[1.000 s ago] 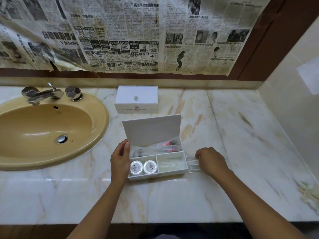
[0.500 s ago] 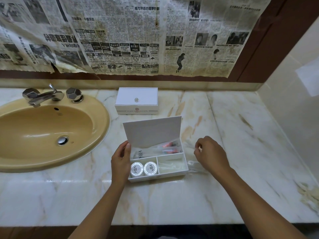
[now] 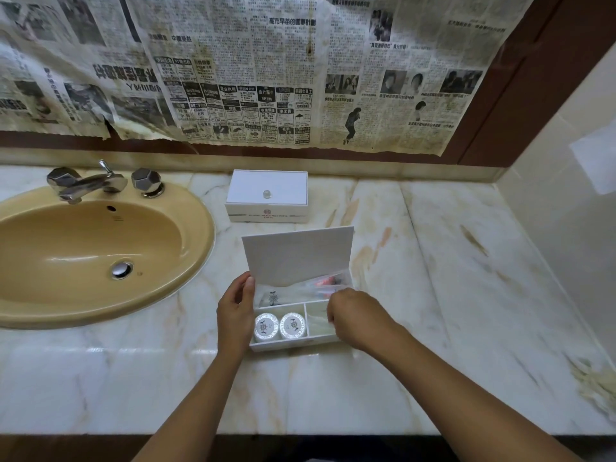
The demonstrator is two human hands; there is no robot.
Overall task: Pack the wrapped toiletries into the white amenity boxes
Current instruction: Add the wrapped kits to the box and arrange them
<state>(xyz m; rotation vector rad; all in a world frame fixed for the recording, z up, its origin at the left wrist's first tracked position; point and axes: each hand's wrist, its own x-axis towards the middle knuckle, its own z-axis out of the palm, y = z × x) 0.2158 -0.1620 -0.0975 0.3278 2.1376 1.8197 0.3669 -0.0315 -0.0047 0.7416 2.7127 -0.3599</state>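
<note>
An open white amenity box (image 3: pixel 293 345) sits on the marble counter with its lid (image 3: pixel 300 255) standing up. Two round wrapped soaps (image 3: pixel 266 325) lie in its front left compartment. Clear packets with pink items (image 3: pixel 320 283) fill the back compartment. My left hand (image 3: pixel 235 315) grips the box's left end, thumb at the lid's edge. My right hand (image 3: pixel 358 321) hovers over the front right compartment, fingers curled and pinching a clear wrapped packet (image 3: pixel 318 323) that dips into it. A second amenity box (image 3: pixel 268 195), closed, stands behind.
A yellow sink (image 3: pixel 83 255) with a chrome faucet (image 3: pixel 86 183) takes up the left of the counter (image 3: pixel 450 295). Newspaper (image 3: pixel 266 78) covers the wall behind. A tiled side wall (image 3: pixel 566 211) bounds the right.
My right hand lifted the clear packet from the counter right of the box and carried it left over the front right compartment. My left hand stayed on the box.
</note>
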